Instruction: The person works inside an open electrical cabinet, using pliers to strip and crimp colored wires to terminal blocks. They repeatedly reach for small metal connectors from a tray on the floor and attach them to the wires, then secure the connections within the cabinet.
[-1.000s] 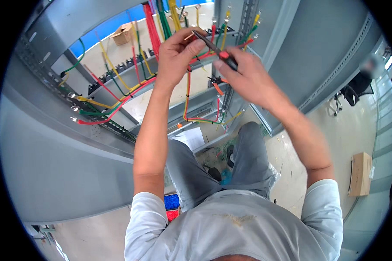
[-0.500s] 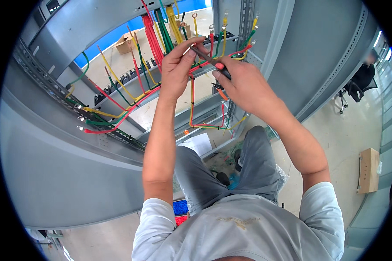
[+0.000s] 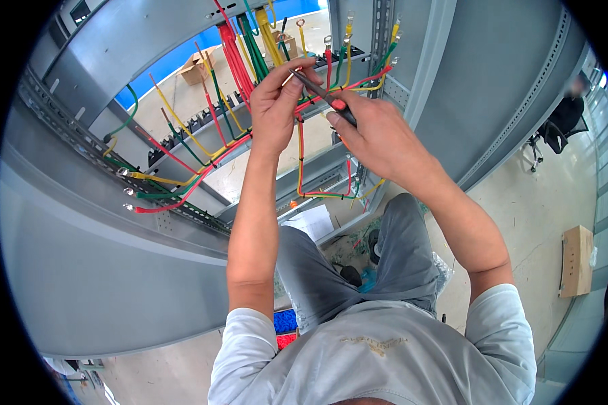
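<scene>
My right hand (image 3: 378,128) is wrapped round a dark, narrow hand tool (image 3: 319,92) with a bright red patch near its grip; its exact kind does not show. The tool slants up and left, its tip ending at the fingertips of my left hand (image 3: 277,108). My left thumb and fingers are pinched together there. Whatever they hold is too small and covered to make out. Close beyond both hands run bundled red wires (image 3: 235,57), green wires (image 3: 252,50) and yellow wires (image 3: 270,46), which come down through the cabinet frame. Wires with crimped lugs (image 3: 327,54) stand up just right of my left fingers.
A grey metal cabinet frame (image 3: 135,34) surrounds the wiring. More red, yellow and green wires (image 3: 175,177) branch out at the left. A cardboard box (image 3: 194,69) is visible behind the frame. A white paper sheet (image 3: 311,223) lies low inside. A wooden box (image 3: 575,262) and a seated person (image 3: 566,111) are at right.
The tool and my right hand have shifted very slightly to the left. My left hand keeps its pinch at the tip. The view itself has moved a little.
</scene>
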